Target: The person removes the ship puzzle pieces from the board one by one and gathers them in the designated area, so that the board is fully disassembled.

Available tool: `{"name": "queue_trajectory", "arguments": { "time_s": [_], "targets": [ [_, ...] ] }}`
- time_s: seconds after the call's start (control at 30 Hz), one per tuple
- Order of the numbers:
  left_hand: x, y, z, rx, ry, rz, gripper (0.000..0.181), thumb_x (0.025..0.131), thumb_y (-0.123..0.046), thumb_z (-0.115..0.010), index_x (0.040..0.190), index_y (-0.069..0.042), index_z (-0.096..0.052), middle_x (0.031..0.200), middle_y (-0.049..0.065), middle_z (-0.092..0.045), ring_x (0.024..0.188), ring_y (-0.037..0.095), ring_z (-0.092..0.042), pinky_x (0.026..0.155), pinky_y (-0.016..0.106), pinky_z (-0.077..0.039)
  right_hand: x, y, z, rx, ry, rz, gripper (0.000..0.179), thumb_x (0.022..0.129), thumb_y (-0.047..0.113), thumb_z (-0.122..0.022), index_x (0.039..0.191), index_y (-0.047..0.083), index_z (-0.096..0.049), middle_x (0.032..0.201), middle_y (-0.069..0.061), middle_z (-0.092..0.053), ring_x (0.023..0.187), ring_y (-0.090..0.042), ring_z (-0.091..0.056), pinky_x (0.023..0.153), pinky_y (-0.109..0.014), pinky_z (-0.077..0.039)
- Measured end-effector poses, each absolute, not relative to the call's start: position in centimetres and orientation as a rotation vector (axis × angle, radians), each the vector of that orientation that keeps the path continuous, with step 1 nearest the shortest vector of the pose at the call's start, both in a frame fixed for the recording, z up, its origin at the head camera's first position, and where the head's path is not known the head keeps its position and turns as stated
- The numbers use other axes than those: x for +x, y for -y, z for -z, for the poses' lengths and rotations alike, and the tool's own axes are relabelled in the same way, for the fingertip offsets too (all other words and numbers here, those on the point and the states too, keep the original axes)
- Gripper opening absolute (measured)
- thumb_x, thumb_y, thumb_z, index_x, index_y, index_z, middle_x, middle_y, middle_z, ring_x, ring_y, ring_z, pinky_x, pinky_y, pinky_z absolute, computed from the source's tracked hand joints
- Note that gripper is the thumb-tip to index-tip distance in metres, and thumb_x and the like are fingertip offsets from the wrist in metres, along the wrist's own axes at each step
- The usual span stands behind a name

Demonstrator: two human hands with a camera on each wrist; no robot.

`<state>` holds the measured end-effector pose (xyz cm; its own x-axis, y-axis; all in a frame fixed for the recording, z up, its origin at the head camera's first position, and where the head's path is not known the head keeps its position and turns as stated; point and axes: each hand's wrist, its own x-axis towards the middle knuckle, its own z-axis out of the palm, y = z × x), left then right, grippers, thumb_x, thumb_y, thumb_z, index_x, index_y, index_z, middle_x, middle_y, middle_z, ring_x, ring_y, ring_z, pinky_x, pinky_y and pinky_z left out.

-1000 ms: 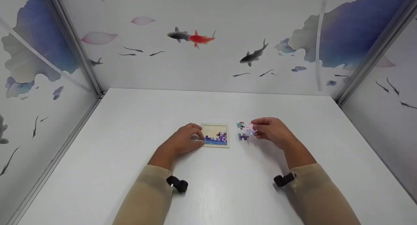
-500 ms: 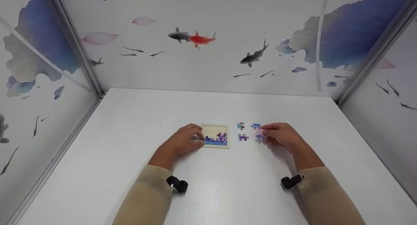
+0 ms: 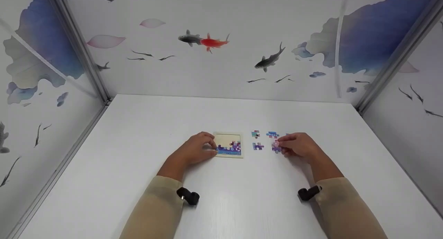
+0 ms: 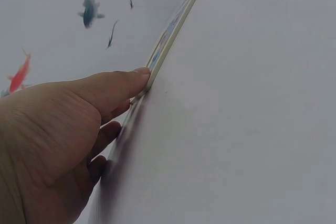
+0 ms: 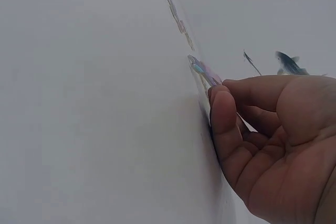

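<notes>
A small wooden puzzle frame (image 3: 229,133) lies on the table, with joined blue and purple pieces (image 3: 229,151) along its bottom and up its right side. My left hand (image 3: 199,147) holds the frame's left edge, thumb on the near corner; the left wrist view shows the thumb (image 4: 123,83) on the rim. To the right of the frame, my right hand (image 3: 300,144) pinches a pink and purple jigsaw piece (image 3: 276,146) between thumb and fingers. The right wrist view has that piece (image 5: 206,72) tilted, close over the table.
Loose jigsaw pieces lie between frame and right hand: a teal one (image 3: 255,134), a purple one (image 3: 258,146) and a blue one (image 3: 272,134). Another (image 3: 287,134) is partly hidden behind the right hand. Printed walls enclose the white table (image 3: 221,204).
My right hand has moved rightward with the pink piece, then tipped it lower, uncovering the blue piece and part of another behind. The left hand and frame have stayed put.
</notes>
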<state>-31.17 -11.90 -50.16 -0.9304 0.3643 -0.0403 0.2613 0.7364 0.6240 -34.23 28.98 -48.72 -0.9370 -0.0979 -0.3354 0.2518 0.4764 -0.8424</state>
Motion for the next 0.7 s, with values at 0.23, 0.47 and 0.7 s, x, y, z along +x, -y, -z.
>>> {"name": "queue_trajectory", "arguments": {
  "time_s": [0.23, 0.47, 0.7],
  "targets": [
    [-31.15, 11.89, 50.11, 0.5, -2.778, -0.953, 0.012, 0.099, -0.033, -0.075, 0.109, -0.025, -0.074, 0.157, 0.001, -0.057, 0.157, 0.031, -0.044, 0.133, 0.051, -0.032, -34.34, -29.07, 48.9, 0.152, -2.354, 1.497, 0.036, 0.104, 0.023, -0.071, 0.133, 0.002, -0.07, 0.103, -0.007, -0.076, 0.085, -0.016, -0.072, 0.077, -0.024, -0.064],
    [-31.25, 11.93, 50.19, 0.51, -2.777, -0.953, 0.011, 0.1, -0.033, -0.075, 0.108, -0.025, -0.074, 0.157, 0.001, -0.057, 0.157, 0.031, -0.043, 0.133, 0.051, -0.032, -34.09, -29.02, 48.52, 0.182, -2.368, 1.484, 0.036, 0.106, 0.025, -0.07, 0.135, 0.003, -0.069, 0.106, -0.009, -0.075, 0.086, -0.017, -0.072, 0.08, -0.024, -0.065],
    [-31.28, 11.95, 50.29, 0.505, -2.777, -0.96, 0.012, 0.099, -0.033, -0.075, 0.108, -0.025, -0.074, 0.157, 0.0, -0.057, 0.157, 0.031, -0.044, 0.133, 0.05, -0.033, -34.0, -29.18, 48.34, 0.181, -2.374, 1.484, 0.039, 0.107, 0.026, -0.067, 0.138, 0.003, -0.067, 0.115, -0.012, -0.078, 0.09, -0.017, -0.076, 0.081, -0.025, -0.065]
  ]
}}
